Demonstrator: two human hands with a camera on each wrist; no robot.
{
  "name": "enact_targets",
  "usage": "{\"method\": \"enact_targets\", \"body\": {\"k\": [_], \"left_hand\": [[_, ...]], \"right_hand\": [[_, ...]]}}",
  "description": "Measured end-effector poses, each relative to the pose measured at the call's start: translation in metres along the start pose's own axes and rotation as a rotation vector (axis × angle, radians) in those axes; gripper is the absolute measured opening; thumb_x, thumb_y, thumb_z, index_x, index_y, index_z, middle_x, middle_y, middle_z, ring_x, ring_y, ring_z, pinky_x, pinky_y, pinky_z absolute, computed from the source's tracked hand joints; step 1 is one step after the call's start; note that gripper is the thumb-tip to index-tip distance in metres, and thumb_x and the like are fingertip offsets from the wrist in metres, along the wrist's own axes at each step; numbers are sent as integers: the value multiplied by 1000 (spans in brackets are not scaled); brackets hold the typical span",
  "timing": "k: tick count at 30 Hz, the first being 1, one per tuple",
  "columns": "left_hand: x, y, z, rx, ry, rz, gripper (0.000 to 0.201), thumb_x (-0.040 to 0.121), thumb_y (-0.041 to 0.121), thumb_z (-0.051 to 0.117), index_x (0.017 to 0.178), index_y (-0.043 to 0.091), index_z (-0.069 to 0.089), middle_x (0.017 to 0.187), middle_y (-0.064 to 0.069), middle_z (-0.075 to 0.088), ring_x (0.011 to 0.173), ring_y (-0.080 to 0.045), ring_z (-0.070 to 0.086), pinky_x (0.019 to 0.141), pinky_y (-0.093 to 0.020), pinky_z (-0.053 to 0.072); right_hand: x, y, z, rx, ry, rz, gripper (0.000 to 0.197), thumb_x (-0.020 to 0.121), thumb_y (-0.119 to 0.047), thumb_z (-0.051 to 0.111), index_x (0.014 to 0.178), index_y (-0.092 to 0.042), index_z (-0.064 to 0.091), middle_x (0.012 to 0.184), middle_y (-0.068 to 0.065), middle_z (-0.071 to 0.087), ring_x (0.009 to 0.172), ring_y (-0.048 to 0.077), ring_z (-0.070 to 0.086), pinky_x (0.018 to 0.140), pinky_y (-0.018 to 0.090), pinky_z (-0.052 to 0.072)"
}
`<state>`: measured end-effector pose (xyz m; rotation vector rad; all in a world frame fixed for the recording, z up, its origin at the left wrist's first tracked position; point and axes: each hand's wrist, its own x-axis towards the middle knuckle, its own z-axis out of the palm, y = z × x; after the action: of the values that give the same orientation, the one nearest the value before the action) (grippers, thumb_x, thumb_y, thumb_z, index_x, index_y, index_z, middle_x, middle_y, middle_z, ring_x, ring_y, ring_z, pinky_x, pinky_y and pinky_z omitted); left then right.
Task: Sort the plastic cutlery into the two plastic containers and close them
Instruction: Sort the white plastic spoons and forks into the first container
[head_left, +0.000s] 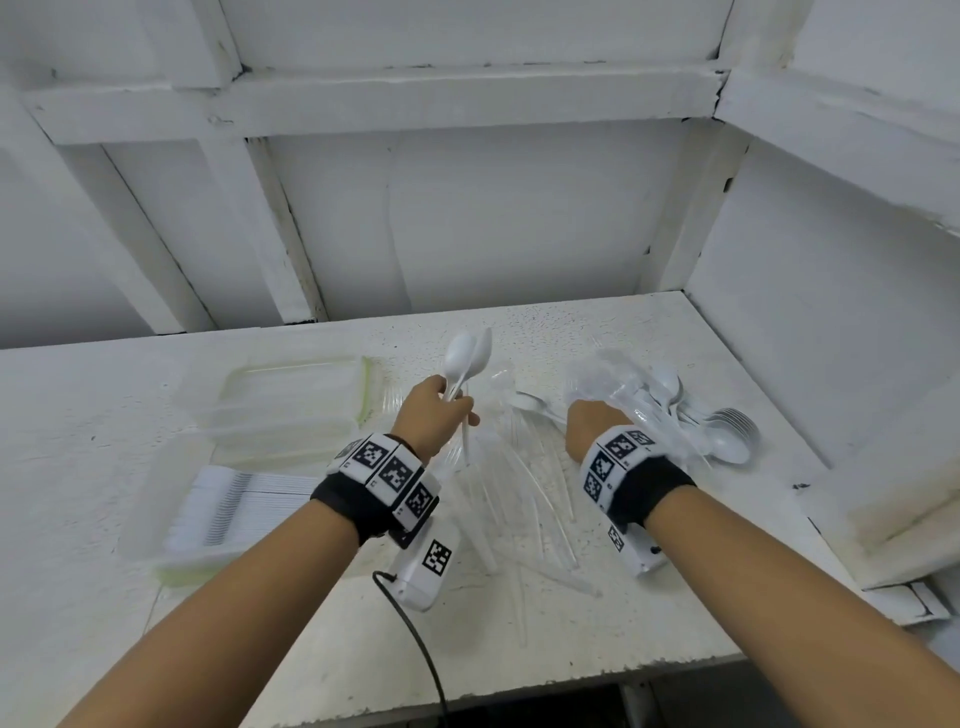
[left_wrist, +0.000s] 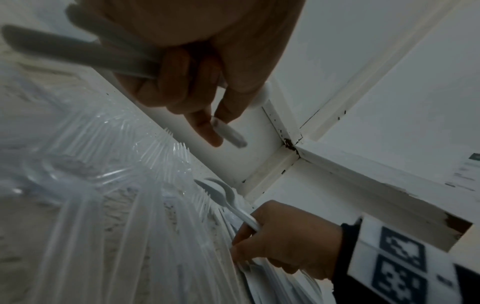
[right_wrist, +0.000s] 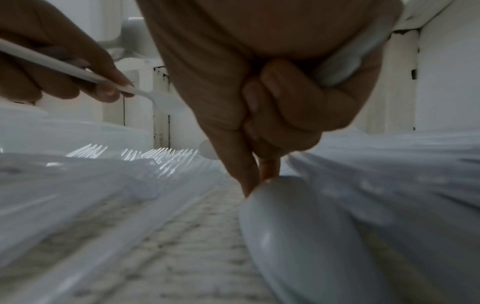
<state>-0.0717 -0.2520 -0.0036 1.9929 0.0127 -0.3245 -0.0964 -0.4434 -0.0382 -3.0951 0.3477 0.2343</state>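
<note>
My left hand (head_left: 451, 404) is raised over the table and grips two white plastic spoons (head_left: 468, 356) by their handles, bowls up. To its right, my right hand (head_left: 589, 423) is low on the table; its thumb and forefinger pinch a white spoon (right_wrist: 298, 226), and more white handles (right_wrist: 348, 63) are curled in its palm. A heap of white spoons (head_left: 722, 431) and crumpled clear wrap (head_left: 608, 376) lies just past that hand. Clear plastic forks (head_left: 519, 499) are strewn between my wrists. Two clear containers stand at the left: the far one (head_left: 291, 400), and the near one (head_left: 171, 558) holding stacked white cutlery.
The white table ends at a wall behind and a side panel on the right. A white ledge (head_left: 883, 519) juts in at the right edge. A black cable (head_left: 415, 639) hangs from my left wrist device over the table's front edge.
</note>
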Motion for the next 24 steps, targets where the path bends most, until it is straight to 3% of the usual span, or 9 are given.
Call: {"method": "enact_targets", "body": {"k": [2, 4, 6, 8, 10, 12, 18, 24], "left_hand": [[-4, -2, -5, -25, 3, 1, 11, 89, 12, 51, 100, 11, 51, 78, -1, 67, 46, -10, 33, 38, -19, 26], [-7, -3, -9, -51, 8, 9, 10, 90, 13, 50, 98, 11, 55, 77, 1, 66, 47, -10, 34, 39, -19, 26], [-9, -2, -12, -95, 28, 15, 12, 92, 15, 51, 98, 12, 59, 74, 3, 65, 51, -10, 36, 39, -18, 28], [-11, -3, -13, -147, 46, 11, 12, 92, 18, 51, 92, 12, 62, 69, 4, 60, 53, -10, 36, 38, -16, 28], [-13, -2, -11, -217, 41, -19, 14, 93, 18, 52, 81, 13, 59, 64, 4, 50, 51, -9, 33, 40, -17, 27], [-17, -1, -6, -316, 6, -51, 12, 93, 18, 54, 83, 11, 56, 63, 3, 42, 49, -8, 30, 40, -17, 26], [-32, -3, 3, -412, -47, -57, 24, 95, 25, 52, 75, 13, 46, 63, 1, 38, 45, -7, 29, 38, -17, 25], [-44, -9, -9, -522, -37, -43, 34, 91, 29, 59, 66, 16, 41, 46, 7, 30, 36, -6, 23, 36, -17, 22]], "right_hand": [[5, 1, -3, 175, -95, 62, 12, 89, -21, 51, 85, -11, 55, 73, 4, 58, 66, 20, 56, 63, 29, 48], [7, 3, -11, 460, -166, 111, 10, 86, -16, 58, 82, -8, 55, 69, 4, 54, 64, 19, 54, 56, 24, 44], [-1, 3, -26, 762, -116, 81, 7, 85, -12, 60, 85, -5, 59, 68, 5, 53, 57, 14, 51, 46, 18, 39], [-13, 0, -42, 1077, -56, 36, 3, 87, -10, 58, 84, -9, 58, 62, 3, 50, 37, 4, 41, 33, 15, 29], [-23, -5, -54, 1330, -53, 10, 6, 89, -10, 57, 83, -12, 58, 60, 3, 49, 30, 2, 31, 31, 13, 22], [-30, -13, -61, 1510, -72, 5, 8, 91, -11, 56, 83, -12, 59, 64, 1, 50, 32, 3, 27, 32, 14, 20], [-40, -39, -59, 1897, -133, 140, 8, 92, -14, 54, 86, -13, 59, 74, -1, 56, 33, 3, 24, 32, 14, 19], [-42, -53, -49, 2001, -140, 197, 11, 93, -15, 54, 83, -13, 58, 75, -1, 57, 31, 2, 25, 31, 13, 21]]}}
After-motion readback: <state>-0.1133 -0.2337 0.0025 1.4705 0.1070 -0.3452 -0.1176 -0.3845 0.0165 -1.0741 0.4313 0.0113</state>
